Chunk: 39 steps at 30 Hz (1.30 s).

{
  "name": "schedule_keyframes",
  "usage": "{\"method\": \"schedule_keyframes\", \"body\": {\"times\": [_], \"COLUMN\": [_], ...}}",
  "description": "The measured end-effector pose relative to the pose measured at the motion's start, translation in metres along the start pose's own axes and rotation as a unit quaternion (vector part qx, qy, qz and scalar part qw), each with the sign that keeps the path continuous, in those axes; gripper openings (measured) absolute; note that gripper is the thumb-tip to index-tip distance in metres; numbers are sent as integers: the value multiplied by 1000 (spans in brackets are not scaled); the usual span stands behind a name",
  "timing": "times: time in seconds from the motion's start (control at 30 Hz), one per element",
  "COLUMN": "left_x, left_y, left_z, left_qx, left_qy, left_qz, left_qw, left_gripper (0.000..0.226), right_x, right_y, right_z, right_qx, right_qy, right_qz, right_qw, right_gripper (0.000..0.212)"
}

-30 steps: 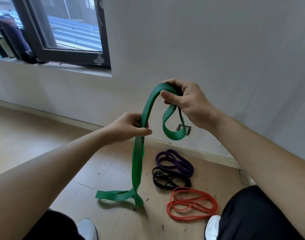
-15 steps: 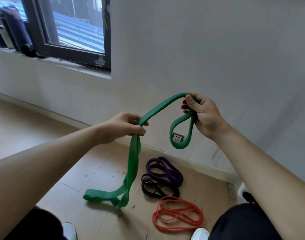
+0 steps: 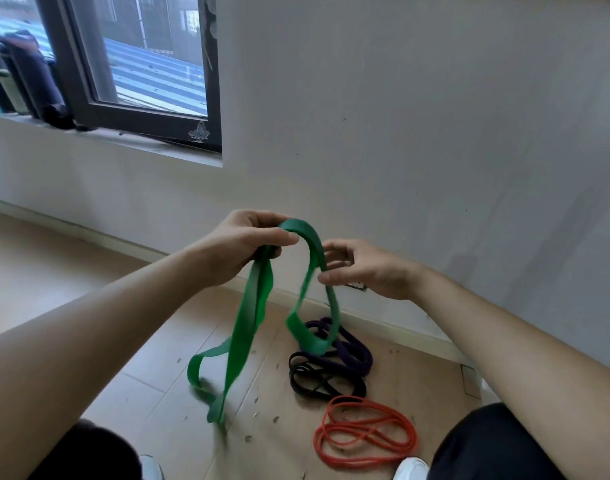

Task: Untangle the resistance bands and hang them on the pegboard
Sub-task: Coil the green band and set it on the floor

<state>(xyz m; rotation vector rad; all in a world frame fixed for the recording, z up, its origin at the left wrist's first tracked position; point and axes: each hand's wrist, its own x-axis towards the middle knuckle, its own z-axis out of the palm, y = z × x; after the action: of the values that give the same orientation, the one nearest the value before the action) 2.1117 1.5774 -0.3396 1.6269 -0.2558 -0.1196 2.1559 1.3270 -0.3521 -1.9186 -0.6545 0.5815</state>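
The green band (image 3: 248,323) is held up in the air in front of the person, arching between both hands. The left hand (image 3: 241,247) grips it at the top of the arch, fingers curled round it and thumb laid across. From there two wide strands drop to a twisted loop whose blurred lower end hangs close to the floor (image 3: 123,306). On the other side of the arch, the strand passes between the thumb and loosely bent fingers of the right hand (image 3: 366,271) in a light pinch, then falls to a shorter loop dangling in front of the purple band (image 3: 352,351). That band lies coiled on the floor near the wall (image 3: 400,133), touching the black band (image 3: 317,382) coiled just in front of it. The red band (image 3: 366,438) lies nearer the person, beside a white shoe (image 3: 411,467). A dark-framed window (image 3: 141,64) is at the upper left.
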Motion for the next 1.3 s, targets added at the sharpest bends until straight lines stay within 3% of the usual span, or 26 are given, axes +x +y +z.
{"method": "schedule_keyframes", "body": {"times": [0.2,0.37,0.5,0.67,0.83,0.97,1.07,1.23,1.3], "left_x": [-1,-3,0,0,3,4,6,9,9], "left_y": [3,0,-14,-34,-37,-31,-18,5,12], "left_z": [10,1,5,13,9,7,1,-11,-11], "left_qx": [31,118,181,254,214,184,132,-29,-57], "left_qy": [-1,-42,-56,-85,-76,-69,-15,84,90], "left_qz": [27,-4,-1,-34,-45,-42,-18,44,69], "left_qw": [999,992,982,963,973,980,991,995,992], "left_gripper": [20,44,31,26,18,18,19,31,31], "right_x": [11,10,10,4,-5,-9,-11,-15,-14], "right_y": [-26,-29,-34,-47,-40,-30,-21,-2,1], "right_z": [22,17,19,11,-14,-26,-36,-38,-32], "right_qx": [31,-8,-40,40,123,190,211,101,34], "right_qy": [76,77,86,141,208,239,259,218,158], "right_qz": [-104,-100,-113,-182,-186,-160,-131,-82,-47], "right_qw": [991,992,989,972,952,939,934,967,986], "right_gripper": [29,27,27,19,18,30,41,30,40]}}
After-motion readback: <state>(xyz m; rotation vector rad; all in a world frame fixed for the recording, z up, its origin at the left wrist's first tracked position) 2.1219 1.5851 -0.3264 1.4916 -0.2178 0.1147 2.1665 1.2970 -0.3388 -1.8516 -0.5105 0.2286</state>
